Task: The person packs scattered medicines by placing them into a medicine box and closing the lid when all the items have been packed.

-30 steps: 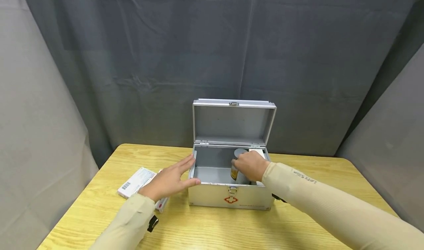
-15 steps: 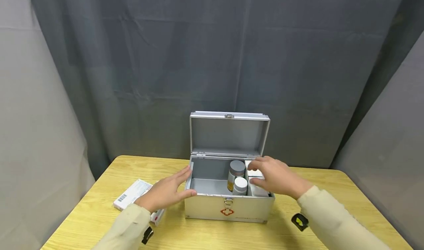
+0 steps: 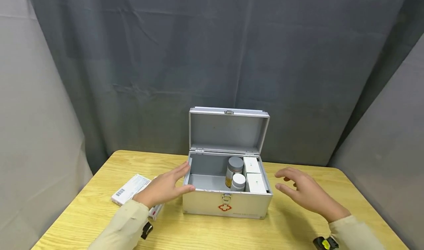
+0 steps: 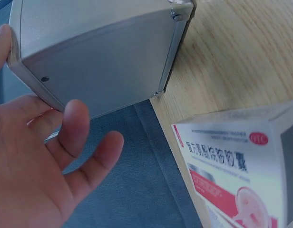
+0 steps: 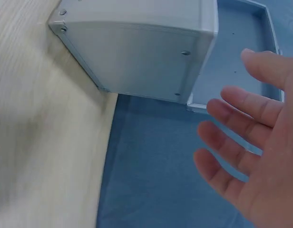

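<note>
A silver first-aid case (image 3: 228, 205) with a red cross emblem stands on the table, its lid (image 3: 228, 132) raised. My left hand (image 3: 165, 186) touches the case's left rim with fingers extended. In the left wrist view, that hand (image 4: 37, 156) lies along the case's side. My right hand (image 3: 308, 193) hovers to the right of the case, fingers loosely bent around nothing. Inside the case's right half are a grey-capped bottle (image 3: 235, 165), a smaller white-capped bottle (image 3: 238, 182) and two white boxes (image 3: 251, 165), one behind the other.
Left of the case, partly under my left forearm, lie white medicine boxes (image 3: 132, 187); one medicine box (image 4: 232, 166) shows red print close up in the left wrist view. The wooden table (image 3: 205, 235) ends at a grey curtain (image 3: 212, 58) behind.
My right hand has come up out of the case and moved right, away from it, leaving the bottles and boxes inside in view. My left hand has stayed at the left rim.
</note>
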Demonstrator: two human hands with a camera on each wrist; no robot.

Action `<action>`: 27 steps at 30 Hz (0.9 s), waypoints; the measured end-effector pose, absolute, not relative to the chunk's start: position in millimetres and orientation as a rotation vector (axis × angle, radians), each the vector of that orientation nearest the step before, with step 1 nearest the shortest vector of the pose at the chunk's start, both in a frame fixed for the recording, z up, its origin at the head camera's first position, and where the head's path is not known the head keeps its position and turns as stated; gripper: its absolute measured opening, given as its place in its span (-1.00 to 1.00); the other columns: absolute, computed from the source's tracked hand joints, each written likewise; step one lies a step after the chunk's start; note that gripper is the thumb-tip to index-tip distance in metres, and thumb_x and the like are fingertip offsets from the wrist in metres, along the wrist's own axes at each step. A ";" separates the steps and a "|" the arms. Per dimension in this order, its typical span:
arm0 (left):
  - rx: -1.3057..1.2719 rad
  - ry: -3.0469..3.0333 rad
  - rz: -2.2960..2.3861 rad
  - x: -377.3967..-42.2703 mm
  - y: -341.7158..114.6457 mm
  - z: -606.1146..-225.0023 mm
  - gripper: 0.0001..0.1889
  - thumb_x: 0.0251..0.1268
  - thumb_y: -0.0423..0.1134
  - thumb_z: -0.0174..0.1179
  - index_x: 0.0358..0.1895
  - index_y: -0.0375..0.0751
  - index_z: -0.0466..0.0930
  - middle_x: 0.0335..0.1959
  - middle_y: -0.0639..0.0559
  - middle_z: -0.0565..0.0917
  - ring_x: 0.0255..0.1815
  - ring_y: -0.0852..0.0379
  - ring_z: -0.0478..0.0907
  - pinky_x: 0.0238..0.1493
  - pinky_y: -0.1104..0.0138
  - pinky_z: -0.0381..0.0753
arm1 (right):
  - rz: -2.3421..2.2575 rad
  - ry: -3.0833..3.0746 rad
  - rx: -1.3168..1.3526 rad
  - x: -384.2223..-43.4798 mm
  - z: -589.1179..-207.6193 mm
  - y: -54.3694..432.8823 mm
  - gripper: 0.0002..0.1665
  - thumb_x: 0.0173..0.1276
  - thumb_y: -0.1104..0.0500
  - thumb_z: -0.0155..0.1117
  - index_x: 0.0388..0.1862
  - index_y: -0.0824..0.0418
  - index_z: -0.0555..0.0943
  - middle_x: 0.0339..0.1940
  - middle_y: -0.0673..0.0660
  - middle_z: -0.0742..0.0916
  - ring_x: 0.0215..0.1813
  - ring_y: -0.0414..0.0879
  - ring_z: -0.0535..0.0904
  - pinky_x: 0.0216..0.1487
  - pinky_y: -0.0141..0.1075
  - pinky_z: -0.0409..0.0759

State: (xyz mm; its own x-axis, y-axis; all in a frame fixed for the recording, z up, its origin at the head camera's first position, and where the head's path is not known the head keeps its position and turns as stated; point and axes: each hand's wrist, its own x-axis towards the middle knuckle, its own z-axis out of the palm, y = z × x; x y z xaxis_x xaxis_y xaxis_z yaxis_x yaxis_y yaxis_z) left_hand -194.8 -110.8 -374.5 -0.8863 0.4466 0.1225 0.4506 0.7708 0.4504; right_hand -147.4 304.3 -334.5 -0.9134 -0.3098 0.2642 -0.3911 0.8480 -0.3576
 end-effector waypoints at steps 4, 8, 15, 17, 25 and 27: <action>-0.723 -2.944 -0.773 -196.6 -113.2 -376.8 -0.13 0.29 0.39 0.08 0.55 0.02 0.17 0.63 0.19 0.06 0.54 -0.15 0.25 0.46 -0.15 0.30 | 0.653 -2.816 0.559 -151.9 -342.6 297.8 -0.55 0.43 0.01 0.27 0.19 0.21 0.60 0.21 0.23 0.67 0.06 0.12 0.66 -0.15 -0.10 0.65; -0.727 -2.950 -0.772 -196.1 -114.4 -377.2 -0.12 0.29 0.41 0.05 0.56 0.03 0.14 0.63 0.19 0.04 0.55 -0.16 0.24 0.47 -0.15 0.28 | 0.658 -2.800 0.588 -155.5 -349.1 292.8 -0.51 0.43 0.04 0.27 0.25 0.24 0.57 0.28 0.27 0.63 0.06 0.12 0.66 -0.17 -0.12 0.65; -0.730 -2.957 -0.761 -194.2 -112.9 -375.0 -0.13 0.31 0.39 0.05 0.57 0.01 0.13 0.64 0.17 0.04 0.56 -0.14 0.22 0.48 -0.12 0.28 | 0.635 -2.792 0.608 -159.1 -355.8 292.9 -0.49 0.48 0.06 0.21 0.30 0.28 0.53 0.32 0.32 0.59 0.05 0.10 0.67 -0.20 -0.16 0.65; -0.735 -2.955 -0.764 -193.8 -112.1 -374.5 -0.12 0.31 0.40 0.04 0.57 0.01 0.12 0.64 0.17 0.03 0.56 -0.13 0.21 0.48 -0.12 0.27 | 0.640 -2.784 0.606 -158.7 -357.4 292.9 -0.47 0.48 0.07 0.21 0.33 0.29 0.50 0.33 0.33 0.57 0.07 0.13 0.66 -0.18 -0.14 0.66; -0.724 -2.953 -0.743 -194.5 -112.1 -376.0 -0.14 0.30 0.40 0.05 0.55 0.03 0.17 0.63 0.20 0.05 0.55 -0.17 0.24 0.46 -0.18 0.27 | 0.446 -2.680 0.686 -159.0 -363.1 287.3 -0.42 0.36 0.00 0.34 0.27 0.28 0.58 0.33 0.20 0.62 0.28 0.15 0.49 0.20 0.20 0.49; -0.724 -2.945 -0.737 -195.6 -112.0 -376.0 -0.14 0.28 0.42 0.05 0.54 0.04 0.18 0.62 0.22 0.06 0.54 -0.17 0.25 0.45 -0.19 0.29 | 0.401 -2.666 0.689 -158.7 -363.3 286.7 -0.38 0.34 -0.07 0.35 0.26 0.27 0.59 0.31 0.17 0.64 0.26 0.12 0.50 0.19 0.17 0.50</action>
